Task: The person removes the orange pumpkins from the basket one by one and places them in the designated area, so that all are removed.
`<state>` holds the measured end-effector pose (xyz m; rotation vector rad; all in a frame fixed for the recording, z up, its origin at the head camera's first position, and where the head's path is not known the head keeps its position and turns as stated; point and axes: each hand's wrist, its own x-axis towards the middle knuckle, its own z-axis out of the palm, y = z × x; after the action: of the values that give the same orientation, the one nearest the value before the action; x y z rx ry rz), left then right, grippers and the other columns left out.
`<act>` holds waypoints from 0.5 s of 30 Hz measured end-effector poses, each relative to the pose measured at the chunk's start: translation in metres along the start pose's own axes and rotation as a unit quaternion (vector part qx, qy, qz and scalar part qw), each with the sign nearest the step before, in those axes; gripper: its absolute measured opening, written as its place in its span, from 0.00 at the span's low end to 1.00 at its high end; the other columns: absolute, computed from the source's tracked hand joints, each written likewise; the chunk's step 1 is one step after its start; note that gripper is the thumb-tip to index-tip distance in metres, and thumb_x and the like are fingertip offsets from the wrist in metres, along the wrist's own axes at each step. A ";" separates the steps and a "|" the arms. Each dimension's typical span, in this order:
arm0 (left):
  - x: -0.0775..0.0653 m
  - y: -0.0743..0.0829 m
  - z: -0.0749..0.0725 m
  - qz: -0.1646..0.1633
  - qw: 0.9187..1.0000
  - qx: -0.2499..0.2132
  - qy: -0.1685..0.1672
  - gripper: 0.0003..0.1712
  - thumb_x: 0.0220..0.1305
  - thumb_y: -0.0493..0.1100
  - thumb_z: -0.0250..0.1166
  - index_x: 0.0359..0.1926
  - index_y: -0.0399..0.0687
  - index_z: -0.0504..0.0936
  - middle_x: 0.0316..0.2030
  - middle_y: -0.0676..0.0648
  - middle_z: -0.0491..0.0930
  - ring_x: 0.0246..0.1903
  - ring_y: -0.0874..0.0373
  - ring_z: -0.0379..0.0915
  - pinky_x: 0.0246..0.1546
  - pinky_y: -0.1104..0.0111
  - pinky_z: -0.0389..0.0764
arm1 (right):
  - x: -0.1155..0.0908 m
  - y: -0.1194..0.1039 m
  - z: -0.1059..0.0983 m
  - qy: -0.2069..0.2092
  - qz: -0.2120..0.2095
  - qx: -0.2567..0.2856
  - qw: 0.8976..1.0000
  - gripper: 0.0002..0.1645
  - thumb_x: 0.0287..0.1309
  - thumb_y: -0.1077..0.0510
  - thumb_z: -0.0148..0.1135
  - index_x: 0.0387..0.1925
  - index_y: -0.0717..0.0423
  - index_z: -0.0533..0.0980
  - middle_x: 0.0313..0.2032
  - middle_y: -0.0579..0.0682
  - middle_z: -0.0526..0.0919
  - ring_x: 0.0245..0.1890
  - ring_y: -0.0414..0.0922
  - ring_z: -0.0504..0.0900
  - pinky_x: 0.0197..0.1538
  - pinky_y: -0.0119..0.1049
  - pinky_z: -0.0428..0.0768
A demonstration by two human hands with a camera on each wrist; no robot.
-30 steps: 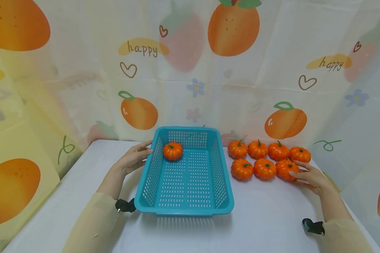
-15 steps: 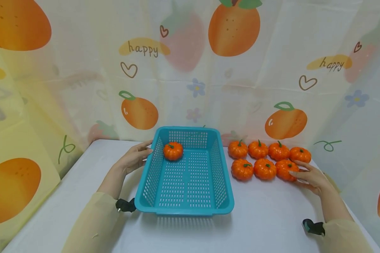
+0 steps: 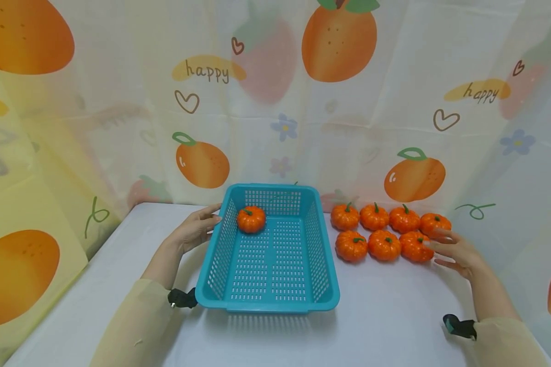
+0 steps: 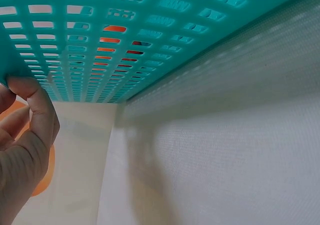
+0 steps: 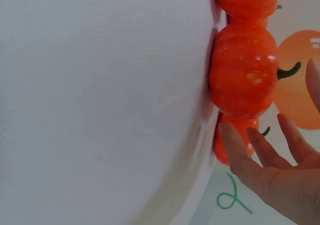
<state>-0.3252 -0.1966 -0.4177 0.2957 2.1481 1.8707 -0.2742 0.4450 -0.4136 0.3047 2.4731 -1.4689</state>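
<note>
A blue-green plastic basket with slotted walls stands mid-table, holding one small orange pumpkin near its far left corner. My left hand grips the basket's left rim, thumb and fingers bent at the edge in the left wrist view. On the right, several more pumpkins sit in two rows. My right hand is beside the front row's rightmost pumpkin, its fingers spread and loosely bent. In the right wrist view a gap shows between the fingertips and that pumpkin; nothing is held.
The white tabletop runs up to a fruit-printed cloth at the back and sides. Back-row pumpkins stand close to that cloth. Dark straps are on both wrists.
My right hand has drawn back a little to the right, off the front-row pumpkin, its fingers parting from it. The left hand, basket and pumpkins stay put.
</note>
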 end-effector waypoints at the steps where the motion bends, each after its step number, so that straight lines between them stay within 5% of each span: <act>1: 0.000 0.000 0.000 0.000 1.000 0.001 0.001 0.37 0.75 0.45 0.54 0.78 0.47 0.51 0.47 0.48 0.75 0.43 0.62 0.80 0.47 0.70 0.84 | -0.001 -0.002 0.000 0.005 -0.007 -0.002 1.000 0.58 0.67 0.40 0.57 0.76 0.65 0.35 0.74 0.73 0.41 0.44 0.34 0.75 0.51 0.35 0.85; 7: 0.001 -0.002 0.000 -0.001 1.000 0.003 0.004 0.37 0.75 0.46 0.54 0.78 0.48 0.51 0.48 0.48 0.75 0.42 0.63 0.81 0.47 0.69 0.84 | -0.003 -0.022 0.006 0.041 -0.043 0.000 0.998 0.56 0.66 0.41 0.58 0.77 0.61 0.39 0.75 0.73 0.41 0.65 0.62 0.64 0.45 0.26 0.83; 9: 0.001 -0.002 0.000 -0.004 1.000 0.001 0.006 0.37 0.75 0.46 0.55 0.78 0.48 0.51 0.47 0.48 0.75 0.42 0.63 0.81 0.47 0.69 0.84 | -0.003 -0.031 0.008 0.053 -0.052 -0.006 0.997 0.55 0.66 0.40 0.58 0.78 0.60 0.40 0.75 0.72 0.42 0.63 0.61 0.66 0.44 0.24 0.83; 12: 0.002 -0.003 0.000 -0.003 1.000 0.001 0.002 0.36 0.75 0.45 0.54 0.78 0.48 0.51 0.46 0.49 0.75 0.41 0.63 0.81 0.46 0.69 0.84 | -0.005 -0.047 0.012 0.067 -0.072 -0.013 0.995 0.54 0.65 0.41 0.60 0.78 0.59 0.42 0.75 0.72 0.43 0.49 0.40 0.78 0.42 0.22 0.81; 15: 0.002 -0.003 0.000 -0.003 1.000 0.000 0.001 0.36 0.75 0.45 0.54 0.78 0.48 0.51 0.46 0.49 0.75 0.41 0.63 0.81 0.46 0.69 0.84 | -0.006 -0.066 0.015 0.074 -0.086 -0.019 0.993 0.53 0.66 0.42 0.59 0.78 0.58 0.43 0.76 0.71 0.43 0.50 0.43 0.80 0.47 0.27 0.83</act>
<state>-0.3272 -0.1961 -0.4204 0.2877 2.1494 1.8689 -0.2867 0.4003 -0.3645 0.2044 2.7016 -1.5131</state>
